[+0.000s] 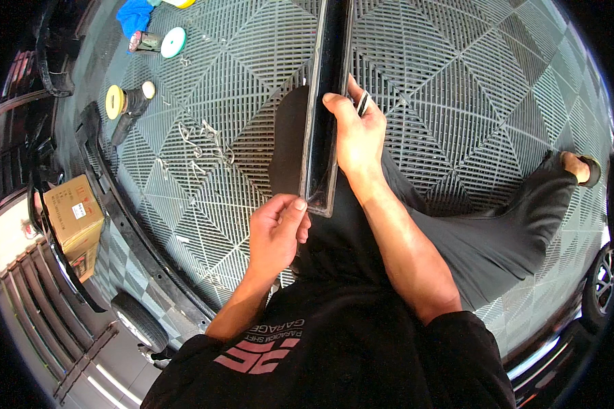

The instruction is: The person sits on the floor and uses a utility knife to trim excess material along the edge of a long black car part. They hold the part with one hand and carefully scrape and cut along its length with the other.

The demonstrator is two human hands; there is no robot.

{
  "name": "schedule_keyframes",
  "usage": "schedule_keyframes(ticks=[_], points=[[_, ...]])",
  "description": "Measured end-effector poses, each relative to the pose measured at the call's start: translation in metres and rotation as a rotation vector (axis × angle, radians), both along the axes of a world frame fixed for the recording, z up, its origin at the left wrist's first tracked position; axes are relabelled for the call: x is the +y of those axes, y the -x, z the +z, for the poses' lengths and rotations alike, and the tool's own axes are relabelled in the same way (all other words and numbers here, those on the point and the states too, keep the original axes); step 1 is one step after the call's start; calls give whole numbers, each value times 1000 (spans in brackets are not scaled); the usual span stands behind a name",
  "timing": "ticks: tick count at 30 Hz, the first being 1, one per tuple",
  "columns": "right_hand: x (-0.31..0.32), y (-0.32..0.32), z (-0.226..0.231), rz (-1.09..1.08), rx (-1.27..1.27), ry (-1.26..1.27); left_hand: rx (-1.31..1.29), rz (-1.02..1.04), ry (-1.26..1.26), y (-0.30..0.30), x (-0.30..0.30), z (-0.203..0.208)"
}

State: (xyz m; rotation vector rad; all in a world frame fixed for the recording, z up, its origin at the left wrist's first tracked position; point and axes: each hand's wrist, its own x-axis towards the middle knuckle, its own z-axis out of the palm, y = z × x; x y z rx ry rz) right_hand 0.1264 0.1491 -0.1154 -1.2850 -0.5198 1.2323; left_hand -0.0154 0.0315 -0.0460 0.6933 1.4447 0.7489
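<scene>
A long, glossy black trim piece (326,123) with a grey edge runs from the top of the view toward me, over my dark trousers. My right hand (361,140) grips its right side, thumb on top and fingers underneath. A small black-and-white strip or loop (363,103) shows at those fingers; its kind is unclear. At the near-left corner of the trim, my left hand (280,228) is closed in a pinch, thumb against forefinger on the edge. Whether a thin strip is also between those fingertips cannot be made out.
Grey grid tiles (457,75) cover the floor. To the left lie curled pale strips (208,143), a polisher with a yellow pad (126,105), a round pale-green pad (174,42) and a blue cloth (135,17). Beyond are a long black car part (133,218), a cardboard box (74,211) and a tyre (138,320).
</scene>
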Motion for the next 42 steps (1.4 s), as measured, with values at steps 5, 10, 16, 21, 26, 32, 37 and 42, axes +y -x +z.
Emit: schedule_keyframes(ticks=[5, 10, 16, 21, 26, 32, 37, 42], points=[[-1, 4, 1, -3, 60, 14, 77, 49, -111, -10, -5, -9], [-2, 4, 5, 1, 93, 31, 111, 76, -139, -11, -7, -22], [-3, 4, 5, 0, 73, 30, 167, 31, -82, -13, 3, -16], [3, 2, 0, -13, 26, -28, 89, -64, -37, 7, 8, -12], [2, 1, 4, 6, 88, 22, -25, -75, -56, 8, 9, 2], [-1, 2, 3, 4, 98, 37, 105, -136, -54, 9, 15, -1], [-2, 4, 9, -9, 87, 51, 274, -84, -175, -7, 12, -11], [-2, 3, 13, 1, 76, 59, 356, -87, -196, -11, 22, -18]])
